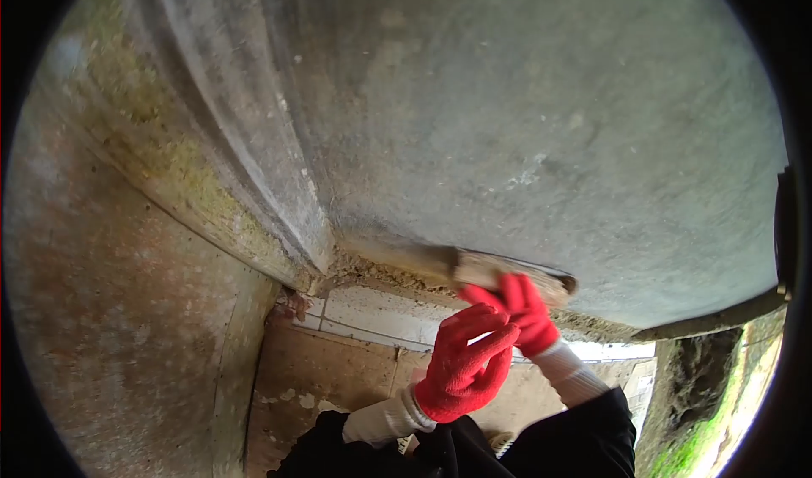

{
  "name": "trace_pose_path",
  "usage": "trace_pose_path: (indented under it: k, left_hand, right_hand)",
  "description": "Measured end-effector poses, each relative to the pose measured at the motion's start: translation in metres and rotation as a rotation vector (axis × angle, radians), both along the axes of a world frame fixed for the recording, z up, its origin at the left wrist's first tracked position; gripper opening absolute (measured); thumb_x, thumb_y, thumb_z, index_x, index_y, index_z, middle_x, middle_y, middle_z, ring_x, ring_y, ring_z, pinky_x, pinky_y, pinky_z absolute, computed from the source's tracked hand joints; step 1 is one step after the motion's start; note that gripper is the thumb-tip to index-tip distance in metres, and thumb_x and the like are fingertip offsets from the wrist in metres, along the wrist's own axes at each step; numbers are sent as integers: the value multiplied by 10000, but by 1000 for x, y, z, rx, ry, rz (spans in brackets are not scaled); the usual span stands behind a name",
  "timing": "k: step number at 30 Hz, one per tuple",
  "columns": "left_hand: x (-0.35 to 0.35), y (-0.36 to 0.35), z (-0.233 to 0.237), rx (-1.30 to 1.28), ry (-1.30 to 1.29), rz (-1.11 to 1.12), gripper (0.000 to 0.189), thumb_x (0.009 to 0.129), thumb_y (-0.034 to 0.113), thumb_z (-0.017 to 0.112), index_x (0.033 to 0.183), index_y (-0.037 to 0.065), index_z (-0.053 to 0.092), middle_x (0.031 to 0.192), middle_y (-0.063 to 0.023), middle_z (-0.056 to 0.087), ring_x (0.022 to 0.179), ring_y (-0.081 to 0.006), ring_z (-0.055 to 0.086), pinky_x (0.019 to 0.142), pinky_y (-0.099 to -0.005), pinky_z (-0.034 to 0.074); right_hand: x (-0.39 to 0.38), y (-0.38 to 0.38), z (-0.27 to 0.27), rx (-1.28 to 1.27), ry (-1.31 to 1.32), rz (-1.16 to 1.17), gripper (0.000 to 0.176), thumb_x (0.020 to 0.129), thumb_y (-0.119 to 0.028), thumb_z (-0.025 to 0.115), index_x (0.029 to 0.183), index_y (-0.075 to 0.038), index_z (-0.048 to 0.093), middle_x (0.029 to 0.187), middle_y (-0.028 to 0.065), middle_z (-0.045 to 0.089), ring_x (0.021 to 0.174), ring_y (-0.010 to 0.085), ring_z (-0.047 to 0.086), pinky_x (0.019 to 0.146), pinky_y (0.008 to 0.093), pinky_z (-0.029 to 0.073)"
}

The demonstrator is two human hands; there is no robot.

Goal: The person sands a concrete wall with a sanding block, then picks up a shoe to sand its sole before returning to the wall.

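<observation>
My right hand, in a red glove, is closed around a flat wooden hand tool with a dark upper edge. The tool lies along the foot of the grey wall, and its left end is smeared by motion. Just below and to the left, my left hand, also in a red glove, is raised with its fingers loosely bent and apart, nothing visible in it. Crumbly brown mortar or dirt lines the ledge under the wall, left of the tool.
White tiles run along the ledge below the dirt. On the left, a stained wall meets the grey one at a moulded corner post. A brown tiled surface lies below. Green moss shows outside at lower right.
</observation>
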State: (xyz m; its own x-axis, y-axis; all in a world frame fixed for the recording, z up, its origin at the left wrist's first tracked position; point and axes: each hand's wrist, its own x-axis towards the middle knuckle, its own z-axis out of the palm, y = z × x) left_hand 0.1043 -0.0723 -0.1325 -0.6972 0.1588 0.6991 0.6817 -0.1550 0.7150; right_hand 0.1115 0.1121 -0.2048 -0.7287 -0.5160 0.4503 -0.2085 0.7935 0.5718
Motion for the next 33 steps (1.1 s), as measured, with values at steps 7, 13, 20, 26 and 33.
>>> trace_pose_path:
  k: [7,13,20,26,33]
  left_hand:
    - [7,15,15,157,37,-120,434,686,-154,657,1072,42,625,1127,-114,549,1016,-308,559,846,-404,492]
    - [4,14,9,124,37,-32,441,675,-170,608,1069,29,612,1115,-141,543,979,-309,555,821,-406,492]
    - [12,10,3,71,-82,-94,445,675,-174,616,1072,28,609,1107,-138,559,1034,-309,543,849,-385,482]
    - [20,22,2,76,-58,-154,444,694,-120,691,1096,63,652,1141,-78,559,1039,-276,550,872,-376,475]
    - [20,22,0,19,-57,-160,452,688,-175,599,1093,27,592,1114,-154,559,1036,-313,546,866,-392,474]
  right_hand:
    - [-32,-63,16,329,-83,-107,618,805,-210,546,1410,-236,422,1465,45,339,1161,314,445,933,423,457]
    - [-64,-81,-8,882,604,-379,639,914,-244,460,1501,-189,213,1558,120,154,1362,357,307,1090,451,368]
    - [50,78,49,222,-150,80,570,761,-160,636,1307,-285,530,1153,0,458,917,191,476,824,325,451]
    - [-18,-15,13,641,59,17,684,851,-269,451,1492,-137,252,1474,223,289,1341,374,322,1140,433,259]
    - [59,87,65,329,-284,39,621,795,-154,564,1401,-234,452,1181,76,506,1023,209,503,899,338,436]
